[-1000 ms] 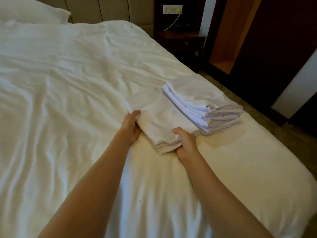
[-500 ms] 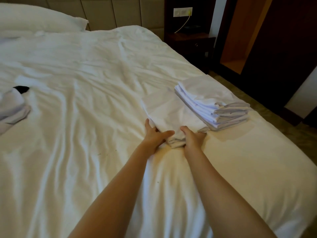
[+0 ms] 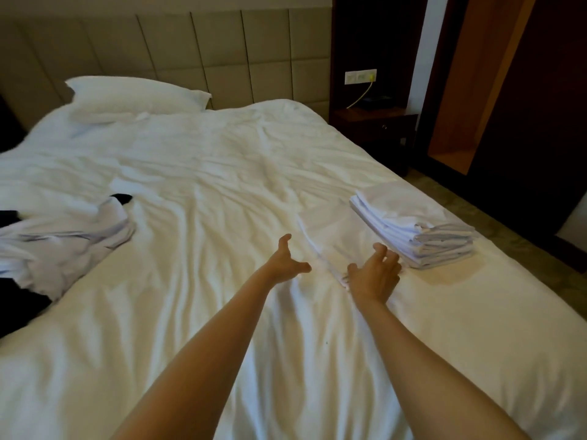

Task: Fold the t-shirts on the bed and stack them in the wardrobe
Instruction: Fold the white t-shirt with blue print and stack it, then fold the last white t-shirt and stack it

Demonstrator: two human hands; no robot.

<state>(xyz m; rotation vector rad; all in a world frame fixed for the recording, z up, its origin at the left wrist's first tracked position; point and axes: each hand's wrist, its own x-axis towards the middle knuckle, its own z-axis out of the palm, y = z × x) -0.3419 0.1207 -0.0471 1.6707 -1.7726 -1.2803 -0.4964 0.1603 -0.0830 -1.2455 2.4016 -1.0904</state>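
Hands have let go of the folded t-shirt (image 3: 327, 230): left hand (image 3: 286, 265) and right hand (image 3: 374, 274) hover spread, empty (shirt lies just beside the stack (image 3: 413, 236)).

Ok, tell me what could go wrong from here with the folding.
1. The stack sits close to the right edge of the bed; sliding the folded t-shirt onto it could push it toward the floor.
2. The left hand and right hand are open, off the folded t-shirt; a careless scoop may undo its fold.
3. The unfolded pile at far left could be overlooked.
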